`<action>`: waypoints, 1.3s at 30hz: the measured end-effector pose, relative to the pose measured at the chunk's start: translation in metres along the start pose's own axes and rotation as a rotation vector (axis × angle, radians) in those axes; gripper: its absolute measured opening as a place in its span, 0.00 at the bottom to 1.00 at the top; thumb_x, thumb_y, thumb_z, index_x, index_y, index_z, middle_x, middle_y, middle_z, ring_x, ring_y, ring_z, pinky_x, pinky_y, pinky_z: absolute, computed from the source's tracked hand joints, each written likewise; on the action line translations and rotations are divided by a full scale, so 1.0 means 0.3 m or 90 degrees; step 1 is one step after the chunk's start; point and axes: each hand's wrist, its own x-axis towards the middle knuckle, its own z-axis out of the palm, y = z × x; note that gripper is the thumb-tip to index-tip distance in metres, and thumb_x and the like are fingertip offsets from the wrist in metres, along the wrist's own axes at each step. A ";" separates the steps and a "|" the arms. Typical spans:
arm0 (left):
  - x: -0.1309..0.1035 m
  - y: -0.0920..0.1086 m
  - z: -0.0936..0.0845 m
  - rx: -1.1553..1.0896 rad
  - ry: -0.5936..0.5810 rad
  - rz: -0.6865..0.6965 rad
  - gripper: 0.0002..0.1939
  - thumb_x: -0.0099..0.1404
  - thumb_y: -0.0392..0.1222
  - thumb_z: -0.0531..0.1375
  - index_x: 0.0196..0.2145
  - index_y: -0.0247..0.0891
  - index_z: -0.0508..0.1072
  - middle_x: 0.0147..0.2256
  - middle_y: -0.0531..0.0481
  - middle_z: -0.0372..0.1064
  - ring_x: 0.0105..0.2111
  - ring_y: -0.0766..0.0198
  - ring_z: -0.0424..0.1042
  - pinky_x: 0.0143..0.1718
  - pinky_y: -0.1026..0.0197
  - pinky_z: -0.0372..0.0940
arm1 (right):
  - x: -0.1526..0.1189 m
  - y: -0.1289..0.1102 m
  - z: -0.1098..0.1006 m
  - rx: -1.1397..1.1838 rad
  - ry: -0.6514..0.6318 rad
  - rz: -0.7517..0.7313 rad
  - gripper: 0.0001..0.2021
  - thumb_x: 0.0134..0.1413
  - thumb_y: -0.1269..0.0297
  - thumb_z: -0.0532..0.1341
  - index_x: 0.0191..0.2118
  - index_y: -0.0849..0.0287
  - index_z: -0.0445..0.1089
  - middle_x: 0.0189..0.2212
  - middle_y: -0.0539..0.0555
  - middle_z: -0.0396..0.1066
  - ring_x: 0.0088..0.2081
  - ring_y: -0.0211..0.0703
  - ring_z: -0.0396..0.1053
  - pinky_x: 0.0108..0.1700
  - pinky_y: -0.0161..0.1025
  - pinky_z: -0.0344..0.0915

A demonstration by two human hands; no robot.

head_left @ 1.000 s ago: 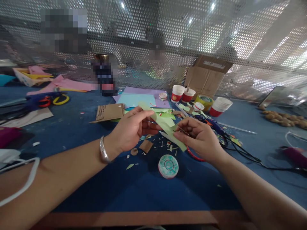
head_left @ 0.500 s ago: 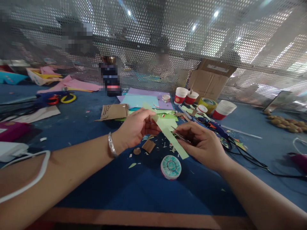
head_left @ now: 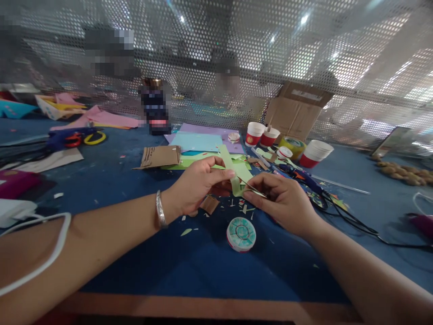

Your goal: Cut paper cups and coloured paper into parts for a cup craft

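Observation:
My left hand [head_left: 199, 185] pinches a light green paper strip [head_left: 230, 168] that stands up tilted between my two hands. My right hand [head_left: 284, 203] grips a pair of scissors [head_left: 253, 188], whose thin blades point left and meet the strip's lower end. Both hands hover just above the blue table [head_left: 142, 253], close together. A silver bangle [head_left: 161, 209] circles my left wrist. Below the hands lie a round tape roll [head_left: 241, 234], a small brown cardboard piece [head_left: 209, 204] and several paper scraps.
Behind the hands lie coloured paper sheets [head_left: 199, 141], a corrugated cardboard piece [head_left: 160, 156], paper cups [head_left: 253, 133], a cup stack [head_left: 313, 153], yellow tape [head_left: 291, 145] and a blue glue gun [head_left: 301, 176] with cable. A cardboard box [head_left: 297, 110] leans on the mesh screen. Scissors [head_left: 84, 137] lie far left.
The green strip has swung from a long slant to a more upright pose and its lower end now sits at the scissor blades. My hands have drawn closer together.

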 end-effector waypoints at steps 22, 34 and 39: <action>-0.040 -0.033 0.030 0.134 -0.021 0.072 0.22 0.56 0.35 0.69 0.49 0.38 0.74 0.28 0.56 0.76 0.24 0.73 0.69 0.26 0.70 0.61 | 0.030 0.045 0.021 0.139 0.052 0.064 0.12 0.52 0.58 0.70 0.33 0.60 0.70 0.27 0.48 0.69 0.27 0.36 0.62 0.29 0.36 0.58; -0.043 -0.028 0.034 0.240 -0.063 0.048 0.28 0.58 0.32 0.66 0.57 0.37 0.68 0.30 0.56 0.76 0.27 0.71 0.72 0.31 0.68 0.64 | 0.024 0.038 0.020 0.224 0.112 0.070 0.13 0.50 0.60 0.72 0.33 0.58 0.69 0.28 0.45 0.67 0.15 0.27 0.58 0.14 0.30 0.51; -0.039 -0.043 0.028 0.255 -0.083 0.075 0.29 0.58 0.33 0.66 0.57 0.38 0.67 0.32 0.54 0.75 0.34 0.65 0.75 0.38 0.63 0.67 | 0.026 0.026 0.023 0.293 0.126 0.072 0.13 0.47 0.63 0.73 0.32 0.58 0.69 0.26 0.44 0.66 0.15 0.26 0.57 0.12 0.29 0.50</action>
